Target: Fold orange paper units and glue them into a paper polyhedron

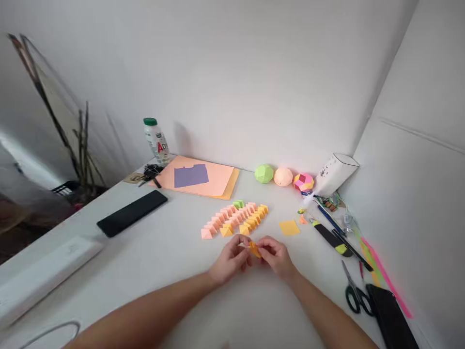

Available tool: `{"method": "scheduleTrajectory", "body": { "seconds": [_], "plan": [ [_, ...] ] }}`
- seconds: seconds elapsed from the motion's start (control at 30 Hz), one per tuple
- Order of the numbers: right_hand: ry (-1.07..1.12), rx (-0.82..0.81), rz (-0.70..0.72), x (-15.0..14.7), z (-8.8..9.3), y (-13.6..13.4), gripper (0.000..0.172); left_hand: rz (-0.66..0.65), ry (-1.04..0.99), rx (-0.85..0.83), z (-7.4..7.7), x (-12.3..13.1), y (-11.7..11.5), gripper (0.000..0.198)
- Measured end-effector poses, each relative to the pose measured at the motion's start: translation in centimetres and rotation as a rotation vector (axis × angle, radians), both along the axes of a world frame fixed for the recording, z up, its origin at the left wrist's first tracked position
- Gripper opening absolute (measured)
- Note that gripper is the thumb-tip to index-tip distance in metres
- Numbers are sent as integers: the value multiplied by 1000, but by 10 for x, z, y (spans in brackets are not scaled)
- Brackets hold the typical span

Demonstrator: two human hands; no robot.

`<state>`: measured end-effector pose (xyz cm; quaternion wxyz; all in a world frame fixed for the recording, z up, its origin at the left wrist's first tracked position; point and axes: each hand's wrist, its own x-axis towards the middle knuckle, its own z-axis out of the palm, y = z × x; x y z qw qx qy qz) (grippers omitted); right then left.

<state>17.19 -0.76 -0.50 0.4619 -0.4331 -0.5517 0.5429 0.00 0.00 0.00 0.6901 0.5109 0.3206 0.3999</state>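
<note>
A small folded piece of orange paper (255, 249) is pinched between both hands above the front of the table. My left hand (235, 258) grips its left side with the fingers closed. On the other side, my right hand (275, 255) holds it with thumb and fingertips. Just beyond the hands lie rows of folded paper units: pink ones (218, 220), orange ones (255, 220) and a few green ones (238, 204). A flat orange paper square (289, 227) rests to the right of the rows.
Along the wall sit a green paper ball (264, 173), a pink one (283, 177) and a multicoloured one (303, 182). Pink sheets (221, 178) and a bottle (157, 140) stand back left. A utility knife (331, 237) and scissors (355, 293) lie right.
</note>
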Motion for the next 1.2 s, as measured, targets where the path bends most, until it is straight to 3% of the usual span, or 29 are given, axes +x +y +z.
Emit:
{"method": "scheduleTrajectory", "body": {
  "seconds": [0.17,0.4,0.67,0.8,1.03,1.2],
  "plan": [
    [6,3,-1,0,1,0,8,3,-77,-28,2,-3,-4,25],
    [-9,-7,65,2,6,-3,13,-3,58,-70,1,2,-2,34],
    [-152,-36,95,-2,7,-9,20,26,80,-82,1,2,-2,29],
    [-136,-19,93,-1,5,-9,15,11,104,-107,1,2,0,31],
    [-180,112,136,-1,4,-10,11,52,120,-130,0,2,1,35],
    [-162,254,127,-4,5,-12,9,-13,85,-116,-1,0,1,35]
  ]
}}
